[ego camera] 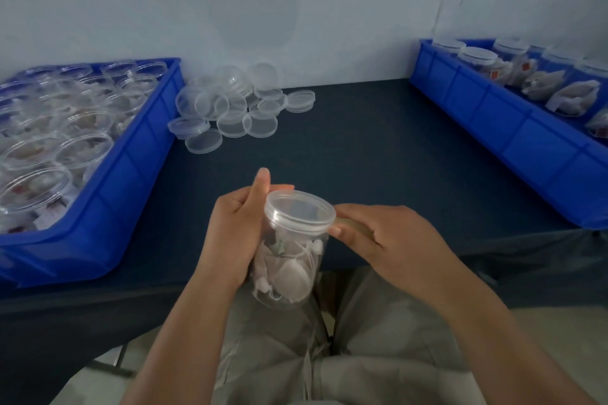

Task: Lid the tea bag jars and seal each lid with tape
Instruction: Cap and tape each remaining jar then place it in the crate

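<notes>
A clear plastic jar point(289, 270) filled with tea bags is held tilted over my lap at the table's front edge. A clear lid point(300, 210) sits on its mouth. My left hand point(238, 227) grips the jar's left side, thumb raised beside the lid. My right hand point(385, 240) holds a roll of tape point(353, 226), mostly hidden under its fingers. The thumb presses at the lid's right rim.
A heap of loose clear lids point(237, 105) lies at the back of the dark table point(378, 158). A blue bin point(138, 154) on the left holds several open jars of tea bags. Another blue bin point(513, 128) on the right holds several lidded jars.
</notes>
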`<action>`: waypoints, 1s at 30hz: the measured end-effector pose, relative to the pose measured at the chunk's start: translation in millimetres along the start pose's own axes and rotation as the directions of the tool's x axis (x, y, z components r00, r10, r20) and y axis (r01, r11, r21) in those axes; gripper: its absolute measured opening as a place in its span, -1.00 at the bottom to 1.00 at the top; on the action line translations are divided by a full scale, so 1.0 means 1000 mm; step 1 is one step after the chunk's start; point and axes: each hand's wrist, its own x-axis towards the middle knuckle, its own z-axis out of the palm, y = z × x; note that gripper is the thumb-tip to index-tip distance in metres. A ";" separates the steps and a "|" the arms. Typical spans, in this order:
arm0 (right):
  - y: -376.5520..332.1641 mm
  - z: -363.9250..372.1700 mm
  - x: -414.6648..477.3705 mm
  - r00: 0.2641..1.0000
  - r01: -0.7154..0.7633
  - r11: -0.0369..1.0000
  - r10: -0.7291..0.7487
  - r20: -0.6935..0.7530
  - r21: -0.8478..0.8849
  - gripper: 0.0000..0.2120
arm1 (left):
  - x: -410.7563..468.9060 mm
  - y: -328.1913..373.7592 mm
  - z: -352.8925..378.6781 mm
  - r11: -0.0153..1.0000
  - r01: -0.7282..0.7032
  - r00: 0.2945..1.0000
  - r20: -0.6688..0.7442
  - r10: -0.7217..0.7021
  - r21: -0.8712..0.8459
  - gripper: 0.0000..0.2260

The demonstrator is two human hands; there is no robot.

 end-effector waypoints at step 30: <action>0.003 -0.020 -0.004 0.998 0.068 0.996 -0.068 0.009 0.066 -0.51 | -0.011 -0.001 -0.017 0.987 -0.112 0.986 0.112 0.125 -0.113 -0.38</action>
